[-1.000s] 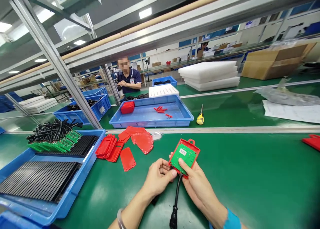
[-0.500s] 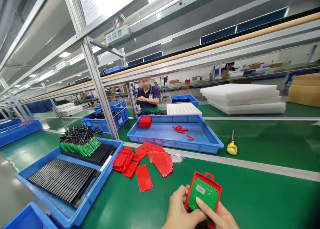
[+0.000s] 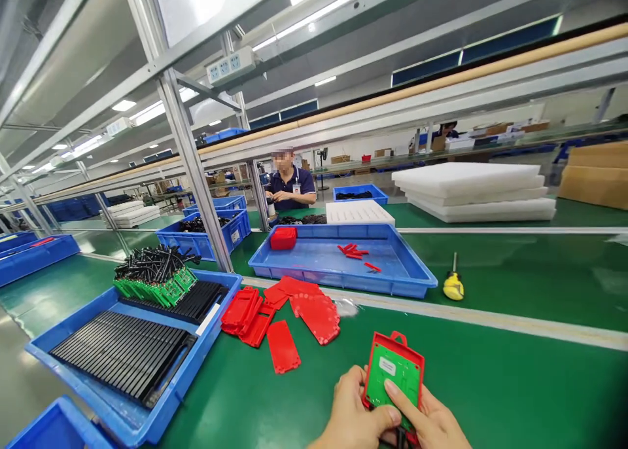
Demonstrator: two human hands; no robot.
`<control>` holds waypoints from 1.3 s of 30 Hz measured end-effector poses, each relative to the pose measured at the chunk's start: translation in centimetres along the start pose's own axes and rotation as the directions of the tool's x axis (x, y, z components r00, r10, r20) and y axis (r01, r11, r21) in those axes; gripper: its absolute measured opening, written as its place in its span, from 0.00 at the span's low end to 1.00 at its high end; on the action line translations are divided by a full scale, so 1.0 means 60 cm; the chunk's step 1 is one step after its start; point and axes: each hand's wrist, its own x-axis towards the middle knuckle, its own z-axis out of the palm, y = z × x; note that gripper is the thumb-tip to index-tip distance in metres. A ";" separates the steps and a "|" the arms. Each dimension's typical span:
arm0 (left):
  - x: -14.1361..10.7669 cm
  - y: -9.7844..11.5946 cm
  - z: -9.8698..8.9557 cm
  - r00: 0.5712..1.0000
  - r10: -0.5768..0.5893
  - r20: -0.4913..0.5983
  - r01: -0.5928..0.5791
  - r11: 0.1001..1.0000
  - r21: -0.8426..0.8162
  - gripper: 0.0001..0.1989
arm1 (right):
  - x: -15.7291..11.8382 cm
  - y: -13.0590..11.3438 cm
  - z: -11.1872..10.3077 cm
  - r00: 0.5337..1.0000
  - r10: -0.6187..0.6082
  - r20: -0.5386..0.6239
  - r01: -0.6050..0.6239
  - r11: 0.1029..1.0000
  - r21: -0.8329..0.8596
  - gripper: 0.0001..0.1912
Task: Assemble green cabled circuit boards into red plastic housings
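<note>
A red plastic case (image 3: 418,359) with a loop at its top is held tilted above the green bench, near its front edge. Inside it sits a green circuit board (image 3: 387,387) with a white label. My left hand (image 3: 350,406) grips the case's left side and lower end, thumb across the bottom. My right hand (image 3: 426,413) holds the right side, its thumb lying on the board. Black cable shows below the board, partly hidden by my fingers. Red cover plates (image 3: 283,347) and red case frames (image 3: 240,310) lie on the bench to the left.
At left, a blue tray (image 3: 184,377) carries black slotted racks (image 3: 118,351) and circuit boards with black cables (image 3: 157,275). Beyond, a blue tray (image 3: 338,279) holds small red parts. A yellow screwdriver (image 3: 454,285) and white foam sheets (image 3: 471,187) lie right. A co-worker (image 3: 292,184) sits opposite.
The case with its board has shifted slightly left and is turned a little. Both hands stay on it, and the right thumb still rests on the board.
</note>
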 end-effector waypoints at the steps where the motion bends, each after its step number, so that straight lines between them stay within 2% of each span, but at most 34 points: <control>1: -0.003 0.004 0.003 1.000 0.000 -0.013 0.000 0.999 0.033 0.31 | -0.003 -0.004 0.005 1.000 -0.013 -0.020 0.013 1.000 0.004 0.24; 5: -0.011 0.017 0.011 0.999 0.022 -0.047 -0.012 0.980 0.198 0.20 | -0.009 -0.005 0.015 0.993 -0.070 -0.090 0.073 0.997 0.029 0.25; 10: -0.016 0.026 0.013 0.997 0.055 -0.054 -0.038 0.962 0.272 0.16 | -0.010 0.007 0.017 0.987 -0.126 -0.104 0.127 0.992 0.008 0.24; 14: -0.021 0.040 0.008 1.000 -0.013 0.000 0.013 0.988 0.151 0.21 | -0.007 0.000 0.015 0.992 -0.118 -0.050 0.117 0.993 -0.021 0.26; 21: -0.028 0.061 0.003 0.993 -0.118 0.010 0.117 0.993 0.012 0.24 | -0.007 -0.026 0.002 0.985 0.017 0.171 -0.018 1.000 0.004 0.25; 23: -0.028 0.063 0.003 0.994 -0.113 -0.004 0.112 0.993 -0.033 0.23 | -0.010 -0.030 0.002 0.977 0.022 0.210 -0.022 1.000 0.002 0.24; 26: -0.027 0.068 0.000 0.997 -0.053 -0.053 0.046 0.991 -0.127 0.20 | -0.015 -0.032 0.003 0.961 0.034 0.273 -0.012 0.997 -0.081 0.24; 29: -0.026 0.075 -0.008 0.997 -0.012 -0.074 -0.002 0.982 -0.187 0.19 | -0.018 -0.030 0.005 0.944 -0.022 0.329 0.099 0.971 -0.217 0.24; 33: -0.027 0.076 -0.011 0.999 -0.027 -0.024 0.021 0.974 -0.226 0.19 | -0.019 -0.030 0.003 0.914 -0.119 0.389 0.272 0.889 -0.368 0.20; 39: -0.026 0.070 -0.008 0.997 -0.057 -0.052 0.041 0.962 -0.271 0.18 | -0.016 -0.036 -0.007 0.850 -0.237 0.471 0.495 0.667 -0.557 0.17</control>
